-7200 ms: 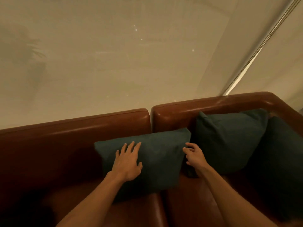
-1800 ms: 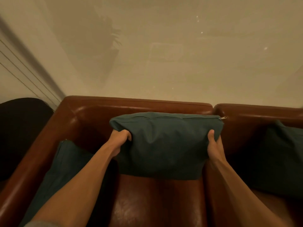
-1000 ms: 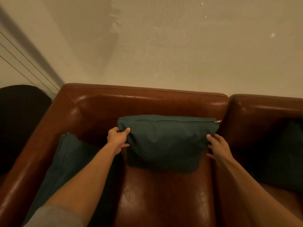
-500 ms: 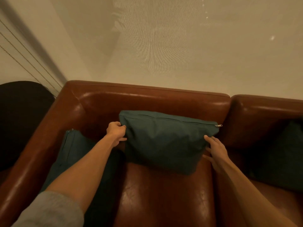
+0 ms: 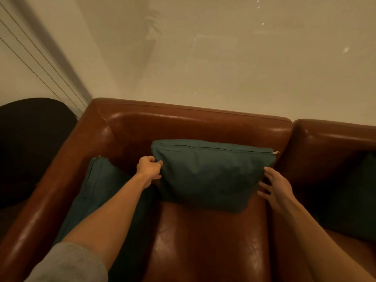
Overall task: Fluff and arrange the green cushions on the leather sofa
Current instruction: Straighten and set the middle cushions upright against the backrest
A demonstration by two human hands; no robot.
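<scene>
since a moment ago the middle cushion [image 5: 211, 176] has settled back upright against the sofa backrest [image 5: 199, 127], zipper edge on top, and the right hand [image 5: 274, 190] has come off its right end, fingers spread wide and holding nothing, just beside that edge. the left hand [image 5: 148, 167] stays pinched shut on the cushion's upper left corner, so the long axis runs left to right between the two hands. any squaring nudge likely comes from the left, with a second cushion [image 5: 97, 188] leaning by the sofa's arm under that forearm.
</scene>
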